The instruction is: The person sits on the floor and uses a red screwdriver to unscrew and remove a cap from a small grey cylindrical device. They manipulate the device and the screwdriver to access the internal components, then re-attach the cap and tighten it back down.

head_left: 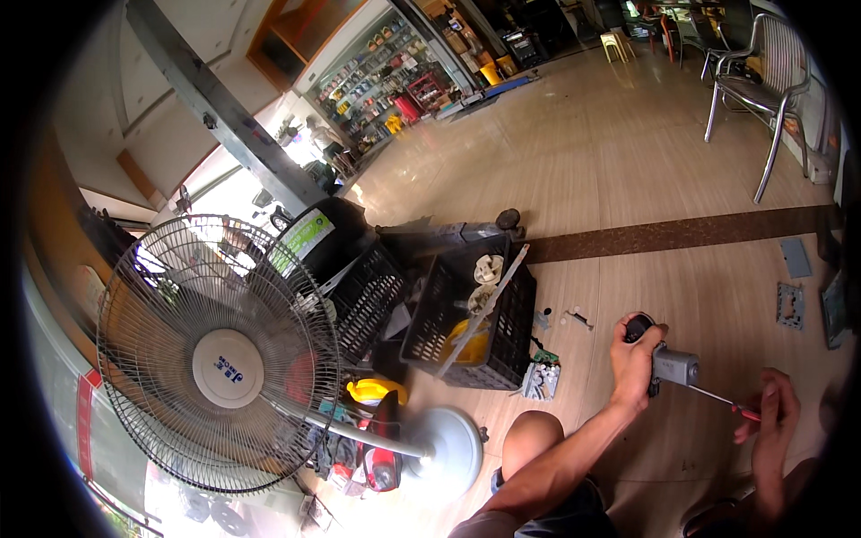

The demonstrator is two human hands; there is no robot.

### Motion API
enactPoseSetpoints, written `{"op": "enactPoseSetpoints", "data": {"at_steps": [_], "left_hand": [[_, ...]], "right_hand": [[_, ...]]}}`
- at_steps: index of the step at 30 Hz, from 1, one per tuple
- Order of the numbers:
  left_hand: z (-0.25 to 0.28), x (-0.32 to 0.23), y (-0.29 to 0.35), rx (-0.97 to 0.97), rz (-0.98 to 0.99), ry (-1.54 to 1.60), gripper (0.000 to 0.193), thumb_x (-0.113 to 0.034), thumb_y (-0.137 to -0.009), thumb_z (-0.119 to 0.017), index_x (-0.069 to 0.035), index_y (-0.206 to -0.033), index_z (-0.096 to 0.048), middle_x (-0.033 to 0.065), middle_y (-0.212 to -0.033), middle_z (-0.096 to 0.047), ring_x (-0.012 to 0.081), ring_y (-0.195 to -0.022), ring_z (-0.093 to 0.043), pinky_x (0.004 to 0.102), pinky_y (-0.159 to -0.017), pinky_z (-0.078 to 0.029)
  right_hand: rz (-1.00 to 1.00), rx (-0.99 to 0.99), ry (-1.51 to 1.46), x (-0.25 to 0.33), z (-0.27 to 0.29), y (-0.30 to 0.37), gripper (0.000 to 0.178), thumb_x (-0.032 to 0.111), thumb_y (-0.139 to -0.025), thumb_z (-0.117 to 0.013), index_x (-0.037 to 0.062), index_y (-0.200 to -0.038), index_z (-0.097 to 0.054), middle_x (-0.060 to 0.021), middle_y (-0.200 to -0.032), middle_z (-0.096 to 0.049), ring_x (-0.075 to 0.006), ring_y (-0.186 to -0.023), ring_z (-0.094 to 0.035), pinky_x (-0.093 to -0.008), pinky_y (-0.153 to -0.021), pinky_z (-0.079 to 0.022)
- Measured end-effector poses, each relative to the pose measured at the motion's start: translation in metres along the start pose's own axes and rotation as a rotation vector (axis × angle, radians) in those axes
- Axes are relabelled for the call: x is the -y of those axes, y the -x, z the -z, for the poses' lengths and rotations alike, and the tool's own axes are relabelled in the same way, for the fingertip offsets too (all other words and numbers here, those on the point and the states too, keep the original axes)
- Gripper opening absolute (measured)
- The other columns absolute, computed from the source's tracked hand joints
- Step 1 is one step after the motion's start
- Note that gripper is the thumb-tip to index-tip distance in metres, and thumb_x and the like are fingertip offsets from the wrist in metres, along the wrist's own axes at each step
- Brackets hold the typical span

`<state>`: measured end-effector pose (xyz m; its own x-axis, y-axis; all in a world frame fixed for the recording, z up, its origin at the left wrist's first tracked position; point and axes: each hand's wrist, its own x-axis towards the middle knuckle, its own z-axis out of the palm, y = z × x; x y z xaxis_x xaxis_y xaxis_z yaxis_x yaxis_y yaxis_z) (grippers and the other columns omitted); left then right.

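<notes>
Right of a black crate [517, 327], the left hand [631, 366] grips a grey device [674, 367] as the right hand [773, 411] fingers a screwdriver [746, 412]; loose parts [541, 381] lie beside the crate, work seemingly unfinished.

Underfoot, a glossy beige floor of wood-grained tiles [574, 152], crossed by a flat dark-brown stone strip [682, 235]. At upper right, a shiny silver metal armchair with a ribbed back [778, 49]; farther back, a small pale-yellow stool [615, 39]. At upper left, a slanting grey metal post [224, 130], with smooth whitish ceiling panels [166, 67] and an orange-brown wooden frame [267, 56] behind. Beyond, tall shelves packed with small colourful goods [386, 76]. Through a wide opening at left, harsh white daylight, perhaps from a street, too glaring to tell. Gleams on the nearby tiles; fades toward the back.
</notes>
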<state>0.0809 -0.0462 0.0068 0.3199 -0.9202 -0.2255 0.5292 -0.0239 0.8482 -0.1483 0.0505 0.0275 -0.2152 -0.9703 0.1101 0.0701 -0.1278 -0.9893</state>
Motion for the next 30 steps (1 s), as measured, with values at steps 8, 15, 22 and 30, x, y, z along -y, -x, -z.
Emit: {"op": "enactPoseSetpoints", "data": {"at_steps": [8,15,22,30], "left_hand": [[-0.002,-0.003,0.008,0.003,-0.149,-0.196,0.048,-0.009,-0.079,-0.076,-0.003,-0.12,-0.053,0.0033,-0.089,-0.057,0.0123,-0.075,-0.056,0.0276,-0.065,-0.047],[-0.006,-0.009,0.014,0.039,-0.152,-0.216,0.049,-0.008,-0.079,-0.075,-0.002,-0.122,-0.052,0.003,-0.089,-0.058,0.0113,-0.073,-0.055,0.0272,-0.064,-0.047],[-0.01,-0.012,0.016,0.025,-0.159,-0.215,0.045,-0.011,-0.081,-0.074,-0.005,-0.121,-0.054,0.0003,-0.089,-0.058,0.0091,-0.076,-0.054,0.0262,-0.067,-0.047],[-0.01,-0.003,0.014,0.066,-0.081,-0.113,0.043,-0.007,-0.08,-0.074,-0.005,-0.117,-0.053,0.002,-0.087,-0.056,0.0106,-0.069,-0.054,0.0263,-0.06,-0.046]], "right_hand": [[-0.029,-0.055,0.258,-0.007,0.005,0.003,0.036,0.018,-0.102,-0.054,0.0044,-0.135,-0.049,-0.0003,-0.065,-0.055,-0.0075,-0.054,-0.06,-0.0196,-0.039,-0.032],[0.024,-0.14,0.247,0.0,0.005,0.011,0.051,0.006,-0.096,-0.056,0.0082,-0.145,-0.041,0.0016,-0.061,-0.055,-0.0068,-0.052,-0.058,-0.0192,-0.038,-0.031],[0.02,-0.135,0.216,-0.001,0.005,0.021,0.055,0.002,-0.095,-0.057,0.0073,-0.147,-0.039,0.002,-0.06,-0.05,-0.0061,-0.045,-0.049,-0.0185,-0.035,-0.032],[0.201,-0.113,0.281,-0.014,0.017,0.011,0.049,-0.001,-0.09,-0.062,0.0043,-0.136,-0.046,0.001,-0.065,-0.041,-0.0061,-0.044,-0.041,-0.0203,-0.041,-0.04]]}}
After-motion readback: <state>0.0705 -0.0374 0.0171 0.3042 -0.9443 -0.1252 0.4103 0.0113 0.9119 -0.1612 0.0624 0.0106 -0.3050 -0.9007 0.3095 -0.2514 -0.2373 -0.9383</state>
